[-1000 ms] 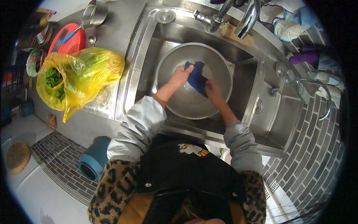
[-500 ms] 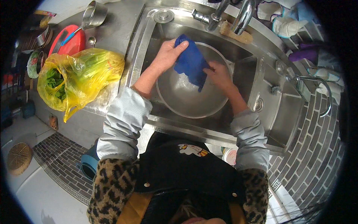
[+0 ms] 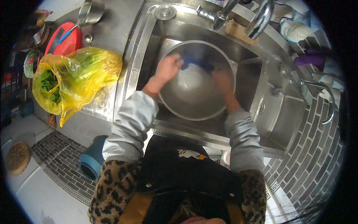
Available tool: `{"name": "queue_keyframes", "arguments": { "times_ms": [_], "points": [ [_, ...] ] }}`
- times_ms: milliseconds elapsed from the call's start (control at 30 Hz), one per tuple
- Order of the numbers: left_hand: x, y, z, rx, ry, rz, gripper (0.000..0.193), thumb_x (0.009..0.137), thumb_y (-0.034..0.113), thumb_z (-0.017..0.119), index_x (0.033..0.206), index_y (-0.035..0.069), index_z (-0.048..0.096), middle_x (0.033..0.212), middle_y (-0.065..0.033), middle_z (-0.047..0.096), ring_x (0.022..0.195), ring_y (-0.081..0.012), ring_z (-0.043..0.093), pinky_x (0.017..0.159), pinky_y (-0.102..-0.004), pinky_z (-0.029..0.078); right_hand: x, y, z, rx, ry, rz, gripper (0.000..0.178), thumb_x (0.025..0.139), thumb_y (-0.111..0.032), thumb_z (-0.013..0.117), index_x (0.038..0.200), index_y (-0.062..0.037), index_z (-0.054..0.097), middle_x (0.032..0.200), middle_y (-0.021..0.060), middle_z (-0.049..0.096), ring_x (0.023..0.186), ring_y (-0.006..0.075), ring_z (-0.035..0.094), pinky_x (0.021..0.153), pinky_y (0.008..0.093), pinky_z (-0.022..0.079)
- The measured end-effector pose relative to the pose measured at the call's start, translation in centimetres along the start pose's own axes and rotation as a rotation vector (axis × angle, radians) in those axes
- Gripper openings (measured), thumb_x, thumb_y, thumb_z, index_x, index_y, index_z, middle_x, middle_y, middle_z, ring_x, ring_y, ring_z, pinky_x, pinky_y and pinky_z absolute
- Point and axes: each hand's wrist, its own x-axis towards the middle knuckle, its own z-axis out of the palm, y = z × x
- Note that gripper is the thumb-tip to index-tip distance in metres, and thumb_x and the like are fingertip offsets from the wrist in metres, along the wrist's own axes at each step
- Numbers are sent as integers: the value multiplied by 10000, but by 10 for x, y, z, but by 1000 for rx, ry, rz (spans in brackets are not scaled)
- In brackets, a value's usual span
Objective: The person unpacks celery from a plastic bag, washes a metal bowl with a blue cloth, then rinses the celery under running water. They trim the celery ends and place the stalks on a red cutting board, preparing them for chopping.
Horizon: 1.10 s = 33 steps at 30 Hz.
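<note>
A blue cloth (image 3: 197, 63) is drawn out between my two hands, bunched narrow and smeared by motion. My left hand (image 3: 169, 69) is closed on its left end. My right hand (image 3: 222, 83) is blurred, with the cloth's other end at its fingers. Both hands are over a wide, round metal basin (image 3: 194, 107), which sits inside the stainless steel sink (image 3: 153, 48). Some liquid or glare shows at the basin's bottom; which, I cannot tell.
Left of the sink, a yellow plastic bag (image 3: 84, 71) of leafy greens lies on the counter. Behind it are a red board (image 3: 71, 41) with a blue-handled knife (image 3: 67, 35), a metal pot (image 3: 91, 13) and a small ladle (image 3: 88, 38). Chrome faucets (image 3: 261, 18) overhang the far rim.
The cloth has gone from hanging spread out to a narrow bunched strip, lower toward the basin. My left hand has moved down, the right slightly. My view has shifted a little.
</note>
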Motion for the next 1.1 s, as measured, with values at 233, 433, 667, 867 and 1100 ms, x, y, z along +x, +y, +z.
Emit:
{"name": "queue_keyframes", "arguments": {
  "times_ms": [233,433,667,867,1100],
  "points": [
    [-49,-52,80,438,-677,-18,257,763,174,613,1002,115,686,995,-141,661,997,-350,613,854,-456,494,-38,-24,70,-9,-201,-111,223,818,-169,536,971,-94,680,914,131,672,862,318,655,713,441,506],
    [33,-48,9,-104,208,-158,195,825,151,634,965,16,646,844,-201,652,796,-333,653,693,-374,488,-3,21,-29,72,282,107,189,851,-171,518,971,-123,655,934,120,662,848,316,641,713,453,500],
    [-13,-56,65,525,-380,-38,184,794,125,555,928,125,681,900,-133,673,903,-334,636,752,-431,513,-18,-3,47,-164,-128,-48,236,785,-270,597,952,-128,682,889,99,679,829,310,656,751,448,519],
    [-33,-60,70,352,-418,14,186,757,41,570,882,115,687,891,-117,676,885,-310,644,745,-404,512,-29,-11,57,153,-82,-17,223,884,-210,502,1024,-124,652,927,128,664,859,331,644,755,451,509],
    [12,-64,55,-550,54,-400,158,868,117,491,872,86,646,873,-154,663,873,-336,633,735,-454,475,-7,0,25,458,242,172,223,890,-193,506,1072,-132,618,993,105,660,932,326,630,777,447,494]
  ]
}}
